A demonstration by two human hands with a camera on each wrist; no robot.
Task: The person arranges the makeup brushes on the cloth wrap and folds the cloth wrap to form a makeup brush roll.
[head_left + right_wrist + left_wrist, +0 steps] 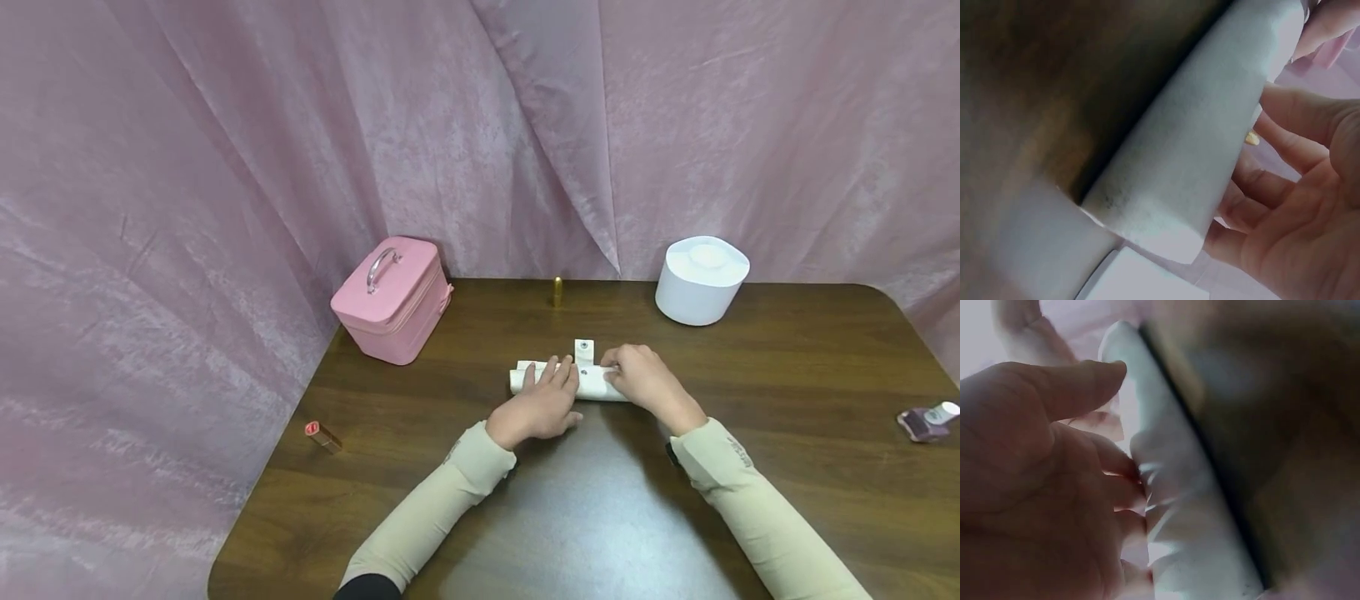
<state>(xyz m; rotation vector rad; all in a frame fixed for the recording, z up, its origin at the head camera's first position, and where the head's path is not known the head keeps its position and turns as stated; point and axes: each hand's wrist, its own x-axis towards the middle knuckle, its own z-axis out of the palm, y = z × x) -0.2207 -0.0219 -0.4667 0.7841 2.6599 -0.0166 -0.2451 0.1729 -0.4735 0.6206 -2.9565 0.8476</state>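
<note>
A white roll-up pouch (600, 385) lies on the brown table, its length running left to right. From its far side a short strap (584, 354) with a metal snap sticks out, and a second snap shows on the roll. My left hand (538, 408) rests on the left half with fingers extended across the top. At the right end, my right hand (647, 385) holds the pouch with bent fingers. In the right wrist view the thumb touches the white roll (1179, 137), while the other fingers reach along its far side.
A pink vanity case (390, 300) stands at the back left, a white lidded container (701, 282) at the back right. A small gold tube (557, 292) stands near the curtain. A lipstick (324, 437) is at the left, a nail polish bottle (926, 422) at the right edge.
</note>
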